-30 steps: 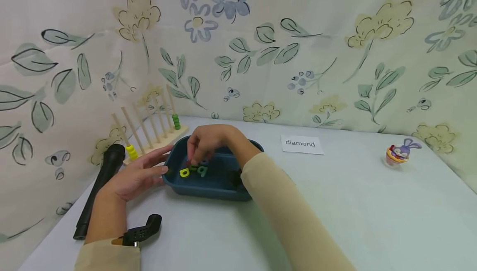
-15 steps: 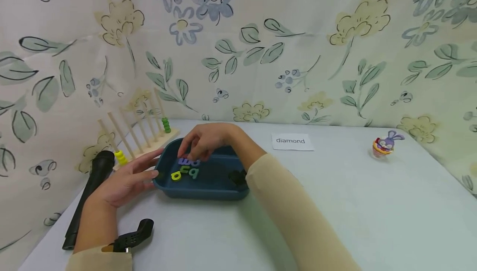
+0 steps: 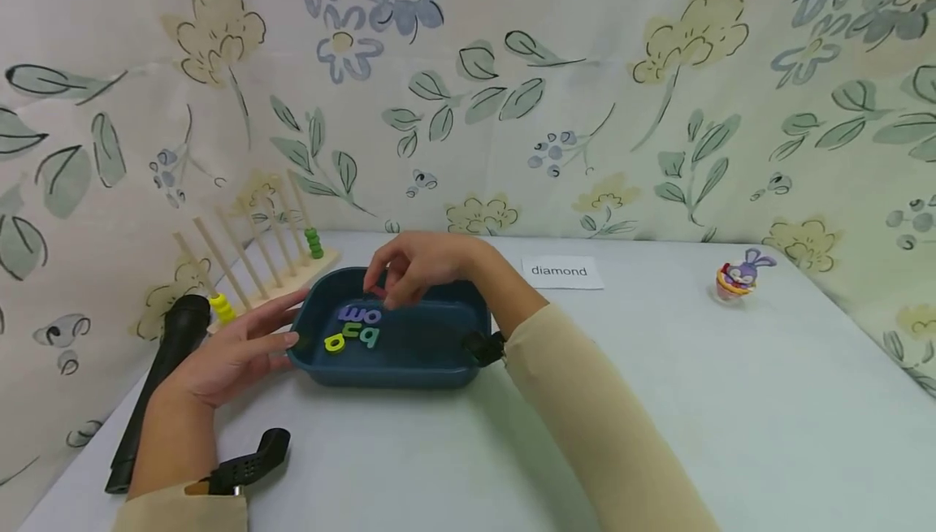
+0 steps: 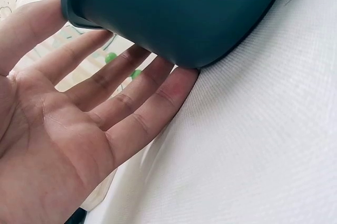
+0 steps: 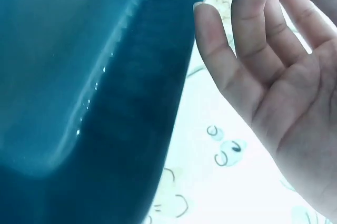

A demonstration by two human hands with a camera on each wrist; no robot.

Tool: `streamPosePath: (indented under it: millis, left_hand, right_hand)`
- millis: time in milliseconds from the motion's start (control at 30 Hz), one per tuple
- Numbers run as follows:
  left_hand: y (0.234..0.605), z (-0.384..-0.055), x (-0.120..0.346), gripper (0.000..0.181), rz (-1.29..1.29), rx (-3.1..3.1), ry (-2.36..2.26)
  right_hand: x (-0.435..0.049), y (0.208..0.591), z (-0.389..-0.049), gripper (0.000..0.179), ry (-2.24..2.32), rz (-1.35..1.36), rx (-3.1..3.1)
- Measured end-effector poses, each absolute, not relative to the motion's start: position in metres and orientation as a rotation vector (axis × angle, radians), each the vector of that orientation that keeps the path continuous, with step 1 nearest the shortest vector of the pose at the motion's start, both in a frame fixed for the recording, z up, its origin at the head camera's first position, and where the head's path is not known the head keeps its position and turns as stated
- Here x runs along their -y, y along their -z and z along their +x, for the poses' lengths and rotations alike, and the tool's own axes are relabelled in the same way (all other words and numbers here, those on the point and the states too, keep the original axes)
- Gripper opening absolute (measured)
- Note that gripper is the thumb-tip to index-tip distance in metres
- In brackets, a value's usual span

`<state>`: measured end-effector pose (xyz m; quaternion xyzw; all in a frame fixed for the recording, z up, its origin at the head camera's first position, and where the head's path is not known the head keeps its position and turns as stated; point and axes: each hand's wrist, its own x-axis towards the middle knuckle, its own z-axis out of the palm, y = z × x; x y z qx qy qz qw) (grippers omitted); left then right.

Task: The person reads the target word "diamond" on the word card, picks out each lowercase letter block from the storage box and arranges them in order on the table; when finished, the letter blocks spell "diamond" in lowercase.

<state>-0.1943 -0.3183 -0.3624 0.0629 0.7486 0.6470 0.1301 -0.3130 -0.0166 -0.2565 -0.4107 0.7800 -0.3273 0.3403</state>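
A dark teal tray [image 3: 409, 378] stands on the white table with several plastic letters in its left part. Those include a purple m [image 3: 348, 313], a purple o [image 3: 372, 317], a yellow letter [image 3: 334, 343] and a green letter [image 3: 369, 337]. Over the tray's far side, my right hand [image 3: 420, 268] pinches a small red piece [image 3: 378, 291], mostly hidden by the fingers. My left hand [image 3: 244, 345] rests its fingertips along the tray's left end. In the left wrist view those fingers [image 4: 142, 124] extend against the tray's outer wall, the thumb at its rim.
Left of the tray stand a wooden peg abacus [image 3: 288, 284] and a black tube-like object [image 3: 161, 386]. Behind, to the right, lies a card reading "diamond" [image 3: 561, 273]; a purple rabbit figurine [image 3: 738, 276] sits farther right. A floral cloth [image 3: 468, 110] hangs behind the table.
My right hand has lifted from among the letters toward the tray's far side, carrying the red piece. The purple letters now show fully. My left hand stays at the tray, while the head view turned rightward.
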Motion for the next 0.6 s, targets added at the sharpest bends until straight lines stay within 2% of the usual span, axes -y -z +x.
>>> streamPosePath:
  millis: [600]
  left_hand:
    - [0.367, -0.196, 0.323, 0.065, 0.211, -2.13, -1.912]
  right_hand:
    - [-0.033, 0.248, -0.3, 0.029, 1.117, -1.031, -2.379]
